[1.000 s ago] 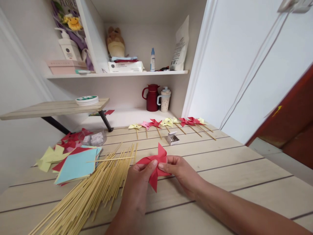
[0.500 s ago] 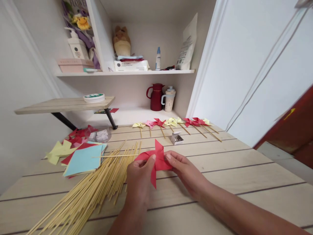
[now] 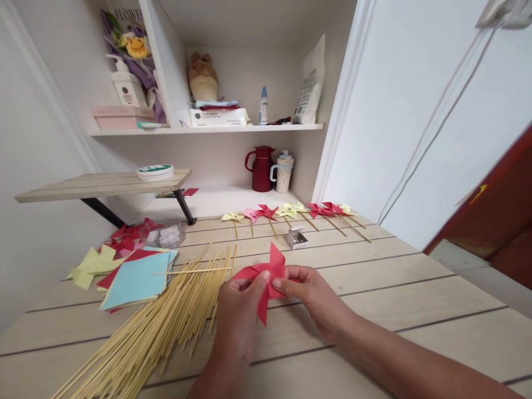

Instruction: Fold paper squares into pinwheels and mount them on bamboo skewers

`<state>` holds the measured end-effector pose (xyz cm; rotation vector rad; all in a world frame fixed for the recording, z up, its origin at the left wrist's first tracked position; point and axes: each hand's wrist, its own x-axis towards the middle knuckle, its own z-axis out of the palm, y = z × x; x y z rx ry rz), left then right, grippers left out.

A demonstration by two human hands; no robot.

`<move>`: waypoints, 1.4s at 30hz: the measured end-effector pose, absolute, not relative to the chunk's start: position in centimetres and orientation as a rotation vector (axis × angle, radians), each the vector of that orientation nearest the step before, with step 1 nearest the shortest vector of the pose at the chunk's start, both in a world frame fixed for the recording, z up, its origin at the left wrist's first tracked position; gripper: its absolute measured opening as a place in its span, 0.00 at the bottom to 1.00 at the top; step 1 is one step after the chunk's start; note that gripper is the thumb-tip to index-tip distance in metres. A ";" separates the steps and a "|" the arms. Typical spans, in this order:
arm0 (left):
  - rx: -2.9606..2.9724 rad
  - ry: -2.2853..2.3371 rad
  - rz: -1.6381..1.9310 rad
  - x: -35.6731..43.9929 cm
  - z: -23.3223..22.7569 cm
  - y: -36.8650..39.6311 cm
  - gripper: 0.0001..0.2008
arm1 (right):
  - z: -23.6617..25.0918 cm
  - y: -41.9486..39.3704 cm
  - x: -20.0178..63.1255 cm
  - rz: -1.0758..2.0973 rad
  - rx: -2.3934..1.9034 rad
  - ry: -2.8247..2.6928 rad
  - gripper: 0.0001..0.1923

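Both hands pinch the red paper pinwheel just above the bench: left hand and right hand have their fingers closed on its centre. If one pinch loosens, the folded blades could spring open, or slide onto the bamboo sticks beside it.

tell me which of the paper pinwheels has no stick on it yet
The red pinwheel pinched between the left hand and right hand. The finished pinwheels in the row at the table's far edge each have a stick.
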<state>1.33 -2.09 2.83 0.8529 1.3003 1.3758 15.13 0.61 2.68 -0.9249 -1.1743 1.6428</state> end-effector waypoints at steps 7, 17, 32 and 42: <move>0.863 1.194 1.297 0.9 2.3 -1.6 0.18 | 2.8 0.4 14.9 1.638 -0.900 -1.108 0.16; 0.978 1.154 1.346 0.9 3.7 -1.9 0.19 | 2.1 1.4 15.3 1.531 -0.836 -1.074 0.14; 0.932 1.297 1.378 1.0 3.0 -1.4 0.19 | 2.2 1.2 15.3 1.434 -0.843 -1.183 0.14; 1.564 1.646 1.553 -1.2 3.2 -0.4 0.26 | 5.1 2.5 18.6 1.193 -1.055 -1.854 0.09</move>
